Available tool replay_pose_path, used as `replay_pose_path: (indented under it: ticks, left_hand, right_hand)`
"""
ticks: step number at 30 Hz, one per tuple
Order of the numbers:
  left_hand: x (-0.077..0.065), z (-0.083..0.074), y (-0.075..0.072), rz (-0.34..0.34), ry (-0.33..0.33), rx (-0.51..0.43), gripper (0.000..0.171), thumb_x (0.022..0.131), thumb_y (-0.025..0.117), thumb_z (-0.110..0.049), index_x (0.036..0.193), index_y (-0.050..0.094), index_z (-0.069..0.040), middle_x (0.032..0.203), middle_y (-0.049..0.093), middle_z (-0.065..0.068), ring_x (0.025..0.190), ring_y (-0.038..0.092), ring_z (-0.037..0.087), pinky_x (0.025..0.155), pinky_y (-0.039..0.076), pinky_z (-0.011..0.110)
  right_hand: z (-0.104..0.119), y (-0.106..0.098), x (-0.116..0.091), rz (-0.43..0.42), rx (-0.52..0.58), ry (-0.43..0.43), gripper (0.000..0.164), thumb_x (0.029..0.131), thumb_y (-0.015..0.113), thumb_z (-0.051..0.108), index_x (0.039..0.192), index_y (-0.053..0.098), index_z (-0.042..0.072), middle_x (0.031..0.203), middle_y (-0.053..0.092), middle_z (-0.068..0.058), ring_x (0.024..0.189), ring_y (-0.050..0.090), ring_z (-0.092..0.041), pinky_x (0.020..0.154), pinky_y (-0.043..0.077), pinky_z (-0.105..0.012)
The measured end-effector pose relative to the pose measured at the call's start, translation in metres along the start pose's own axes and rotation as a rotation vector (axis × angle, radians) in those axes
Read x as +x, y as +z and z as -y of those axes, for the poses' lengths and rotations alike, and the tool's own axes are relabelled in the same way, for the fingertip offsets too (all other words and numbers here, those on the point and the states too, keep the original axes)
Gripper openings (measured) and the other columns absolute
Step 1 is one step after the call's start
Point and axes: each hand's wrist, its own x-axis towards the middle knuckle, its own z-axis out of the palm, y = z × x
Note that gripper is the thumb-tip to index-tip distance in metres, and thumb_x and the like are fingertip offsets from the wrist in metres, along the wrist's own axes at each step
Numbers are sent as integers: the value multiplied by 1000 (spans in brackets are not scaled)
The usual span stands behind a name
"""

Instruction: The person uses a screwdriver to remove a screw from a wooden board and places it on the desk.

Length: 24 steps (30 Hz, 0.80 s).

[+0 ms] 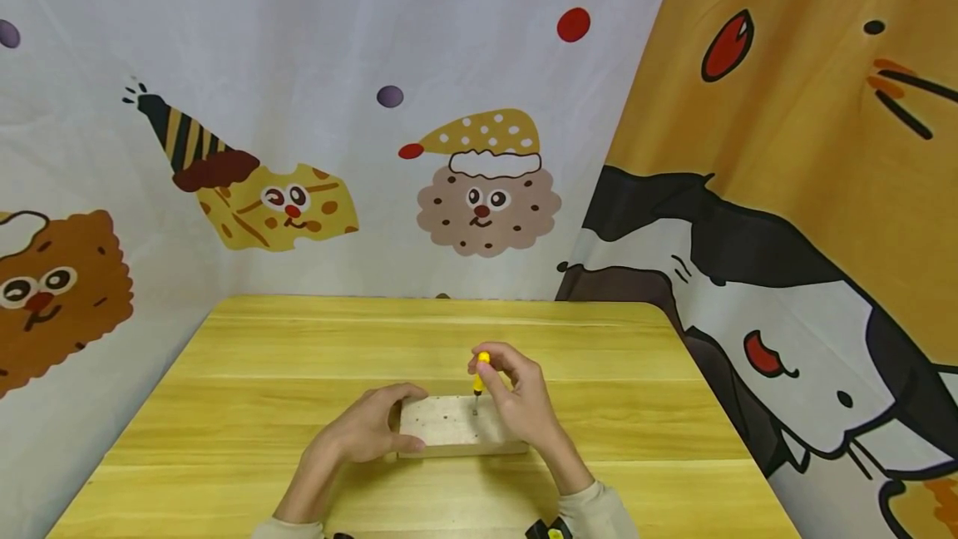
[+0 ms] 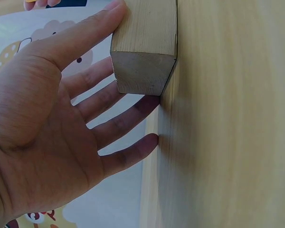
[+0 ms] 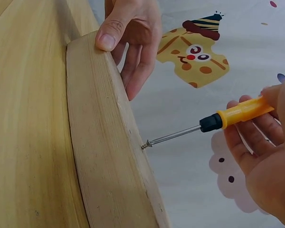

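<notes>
A pale wooden block lies across the tabletop in the head view, with several small dark holes in its upper face. My left hand grips its left end, thumb at the front side and fingers along the back. In the left wrist view the block's end grain shows between thumb and fingers. My right hand holds a yellow screwdriver by its handle, nearly upright over the block. The shaft's tip meets the head of a small screw, which stands partly out of the wood.
The wood-grain table stretches out around the block on all sides. Behind it hangs a white curtain printed with cartoon snacks, and an orange cartoon panel rises on the right.
</notes>
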Motion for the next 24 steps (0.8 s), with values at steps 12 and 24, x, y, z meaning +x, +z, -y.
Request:
replay_pose_path:
  ticks: [12, 24]
  left_hand:
    - [0, 1, 1, -5, 20, -2, 76, 90, 98, -37, 152, 66, -7, 155, 70, 12, 149, 62, 43, 125, 49, 71]
    - [0, 1, 0, 9, 11, -23, 76, 90, 98, -36, 153, 66, -9, 158, 68, 14, 151, 60, 45, 127, 47, 73]
  right_hand:
    - [2, 0, 0, -33, -2, 50, 26, 102, 81, -1, 126, 75, 7, 107, 83, -13, 91, 80, -14, 91, 69, -25]
    - [2, 0, 1, -35, -12, 31, 26, 105, 76, -3, 129, 77, 6, 112, 82, -20, 95, 81, -24, 89, 70, -30]
